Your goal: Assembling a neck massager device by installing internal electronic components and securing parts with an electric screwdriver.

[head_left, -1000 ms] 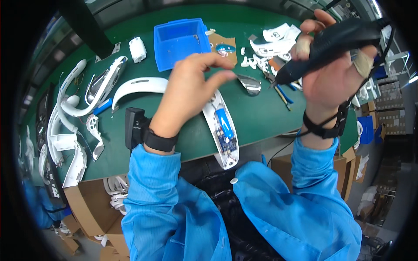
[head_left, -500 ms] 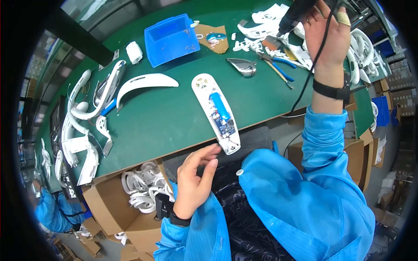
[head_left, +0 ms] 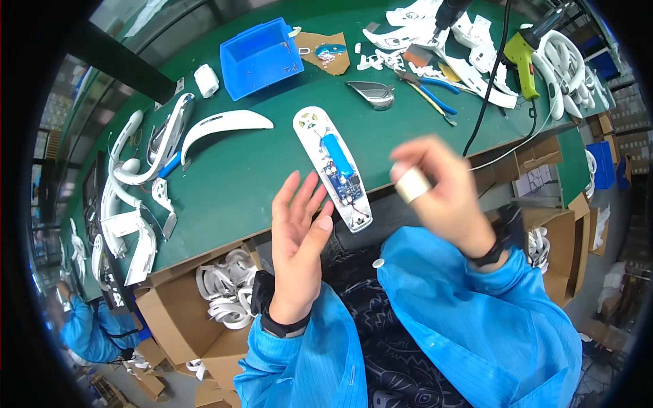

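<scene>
A long white plastic housing lies tilted on the table's near edge, its inside facing up. In it sit a blue cylindrical battery, a blue circuit board and thin wires. My left hand is open beside the housing's lower left side, palm up, fingers spread and holding nothing. To the right of the housing, apart from it, my right hand is above the table edge. It is smeared by motion, its fingers look bent, and a pale wrap circles one digit. Whether it holds anything cannot be made out.
A black power screwdriver hangs over white parts at the back right, its cable crossing the table. Nearby lie pliers, a green heat gun and a blue bin. White curved parts lie left; a cardboard box stands below.
My right hand has come down from beside the black screwdriver to right of the housing. My left hand has turned palm up and spread its fingers. The screwdriver has shifted slightly up in view.
</scene>
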